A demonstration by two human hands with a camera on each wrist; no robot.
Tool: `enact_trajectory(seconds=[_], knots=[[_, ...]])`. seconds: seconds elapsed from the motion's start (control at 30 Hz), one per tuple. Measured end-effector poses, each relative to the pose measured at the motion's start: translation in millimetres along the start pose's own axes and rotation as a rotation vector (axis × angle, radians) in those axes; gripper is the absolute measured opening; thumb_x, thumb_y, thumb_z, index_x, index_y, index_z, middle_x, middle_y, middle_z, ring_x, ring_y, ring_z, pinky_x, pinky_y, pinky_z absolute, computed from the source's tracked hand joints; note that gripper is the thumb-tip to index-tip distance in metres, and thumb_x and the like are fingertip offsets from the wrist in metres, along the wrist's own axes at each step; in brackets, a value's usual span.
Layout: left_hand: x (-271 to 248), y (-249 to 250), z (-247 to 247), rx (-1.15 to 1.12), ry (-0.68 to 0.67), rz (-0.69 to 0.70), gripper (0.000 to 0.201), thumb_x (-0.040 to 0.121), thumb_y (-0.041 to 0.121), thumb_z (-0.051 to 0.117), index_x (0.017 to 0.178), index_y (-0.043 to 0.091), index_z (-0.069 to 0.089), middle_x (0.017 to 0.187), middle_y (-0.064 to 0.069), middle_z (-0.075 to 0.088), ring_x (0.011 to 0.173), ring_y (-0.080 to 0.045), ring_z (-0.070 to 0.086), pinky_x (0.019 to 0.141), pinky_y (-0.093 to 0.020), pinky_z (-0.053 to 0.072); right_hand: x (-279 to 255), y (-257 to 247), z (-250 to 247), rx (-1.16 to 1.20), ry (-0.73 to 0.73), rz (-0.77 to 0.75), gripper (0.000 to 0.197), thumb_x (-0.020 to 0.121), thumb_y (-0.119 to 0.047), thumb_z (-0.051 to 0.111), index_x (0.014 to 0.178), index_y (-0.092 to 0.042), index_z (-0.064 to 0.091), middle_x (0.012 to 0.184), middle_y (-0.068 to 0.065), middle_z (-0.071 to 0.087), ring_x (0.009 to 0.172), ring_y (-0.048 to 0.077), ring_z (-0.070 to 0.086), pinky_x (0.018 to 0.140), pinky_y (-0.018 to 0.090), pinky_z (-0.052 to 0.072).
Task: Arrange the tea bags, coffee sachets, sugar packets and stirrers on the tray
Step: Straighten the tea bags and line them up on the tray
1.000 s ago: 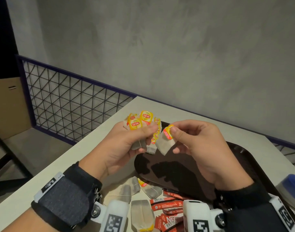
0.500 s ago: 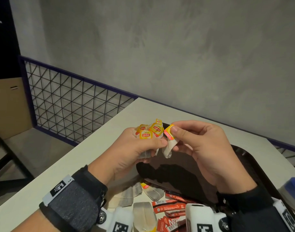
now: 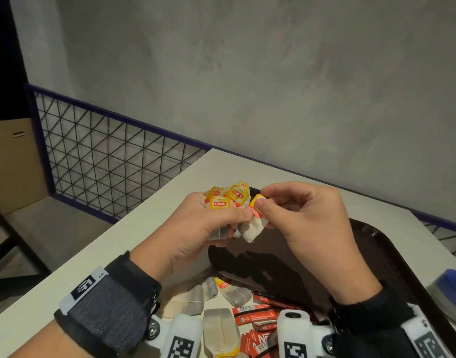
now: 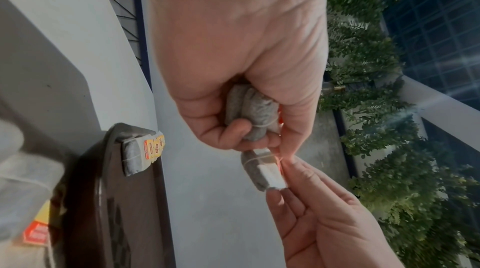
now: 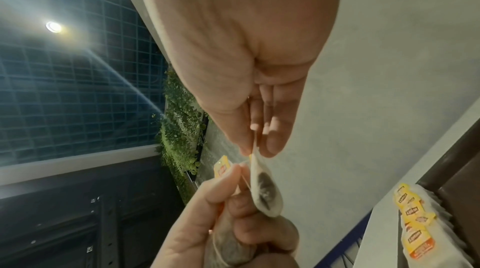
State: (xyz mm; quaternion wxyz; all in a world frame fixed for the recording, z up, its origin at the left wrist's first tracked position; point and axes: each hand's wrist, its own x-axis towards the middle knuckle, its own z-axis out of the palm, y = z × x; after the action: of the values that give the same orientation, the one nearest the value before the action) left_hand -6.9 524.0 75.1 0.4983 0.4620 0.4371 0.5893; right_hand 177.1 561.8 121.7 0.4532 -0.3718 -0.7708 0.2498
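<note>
Now right hand (image 3: 302,218), pinching single tea bag (image 3: 255,223), has closed against left hand (image 3: 206,228) gripping tea-bag bunch (image 3: 228,198); bag about joins bunch, tray (image 3: 376,254) placement pending.

Both hands are raised close together. The left hand (image 3: 196,228) is curled in a fist-like grip. The right hand (image 3: 307,218) pinches with thumb and forefinger.
</note>
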Motion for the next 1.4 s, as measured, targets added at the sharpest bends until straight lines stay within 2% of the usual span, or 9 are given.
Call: enact_trajectory(seconds=[0.17,0.3,0.43,0.6,0.77,0.9,1.07,1.17,1.4], knots=[[1,7,-2,-0.120,0.073,0.005,0.015,0.086,0.014,0.079,0.075,0.017,0.071,0.064,0.000,0.062,0.055,-0.010,0.057,0.047,-0.022,0.041,3,-1,-5,0.077,-0.066,0.059,0.008,0.084,-0.018,0.081,0.092,-0.021,0.080,0.078,-0.001,0.076,0.071,0.016,0.073,0.060,0.023,0.058],[11,7,-15,-0.273,0.251,-0.041,0.020,0.083,0.029,0.082,0.093,0.012,0.075,0.070,0.000,0.060,0.057,-0.009,0.056,0.044,-0.019,0.042,16,5,8,-0.101,-0.427,0.130,0.009,0.086,-0.020,0.080,0.095,-0.018,0.079,0.084,0.004,0.077,0.065,0.018,0.070,0.060,0.026,0.060],[18,3,-24,-0.390,0.401,-0.143,0.026,0.088,0.036,0.078,0.092,0.011,0.071,0.071,-0.001,0.064,0.056,-0.009,0.059,0.045,-0.018,0.049,37,24,26,-0.179,-0.664,0.147,0.013,0.088,-0.023,0.079,0.099,-0.018,0.079,0.093,0.000,0.077,0.081,0.016,0.073,0.063,0.024,0.059],[24,-2,-36,-0.560,0.486,-0.181,0.035,0.090,0.027,0.076,0.112,0.002,0.065,0.094,-0.014,0.064,0.080,-0.021,0.067,0.058,-0.027,0.062,65,49,46,-0.183,-0.579,0.222,0.012,0.089,-0.016,0.078,0.099,-0.009,0.077,0.102,0.012,0.076,0.079,0.014,0.070,0.061,0.024,0.058],[23,2,-34,-0.687,0.404,-0.162,0.017,0.094,-0.003,0.052,0.110,-0.001,0.057,0.114,-0.026,0.064,0.107,-0.032,0.068,0.071,-0.037,0.066,80,62,53,-0.222,-0.543,0.227,0.011,0.089,-0.017,0.078,0.097,-0.010,0.077,0.094,0.012,0.074,0.078,0.015,0.066,0.061,0.027,0.054],[24,0,-31,-0.690,0.330,-0.171,0.038,0.094,-0.007,0.043,0.131,-0.007,0.048,0.112,-0.029,0.071,0.103,-0.040,0.073,0.074,-0.040,0.066,85,65,56,-0.261,-0.581,0.223,0.013,0.089,-0.019,0.078,0.099,-0.010,0.076,0.091,0.008,0.074,0.077,0.014,0.065,0.057,0.023,0.054],[21,3,-28,-0.645,0.274,-0.209,0.025,0.096,-0.006,0.047,0.120,-0.007,0.054,0.111,-0.029,0.074,0.106,-0.042,0.073,0.079,-0.043,0.065,91,66,58,-0.344,-0.585,0.227,0.017,0.091,-0.031,0.075,0.097,-0.015,0.075,0.093,0.007,0.074,0.079,0.018,0.067,0.061,0.027,0.058],[20,3,-26,-0.590,0.238,-0.230,0.024,0.097,-0.005,0.053,0.118,-0.011,0.059,0.112,-0.028,0.074,0.106,-0.039,0.074,0.078,-0.041,0.065,98,59,48,-0.450,-0.477,0.183,0.014,0.091,-0.033,0.073,0.092,-0.019,0.075,0.089,0.001,0.073,0.080,0.014,0.065,0.074,0.037,0.060],[16,2,-19,-0.544,0.140,-0.267,0.027,0.094,-0.002,0.063,0.119,-0.012,0.064,0.117,-0.029,0.072,0.103,-0.040,0.075,0.086,-0.041,0.062,94,5,24,-0.002,-0.410,0.153,0.001,0.089,-0.015,0.077,0.090,-0.015,0.077,0.082,-0.005,0.072,0.074,0.008,0.062,0.060,0.022,0.046]])
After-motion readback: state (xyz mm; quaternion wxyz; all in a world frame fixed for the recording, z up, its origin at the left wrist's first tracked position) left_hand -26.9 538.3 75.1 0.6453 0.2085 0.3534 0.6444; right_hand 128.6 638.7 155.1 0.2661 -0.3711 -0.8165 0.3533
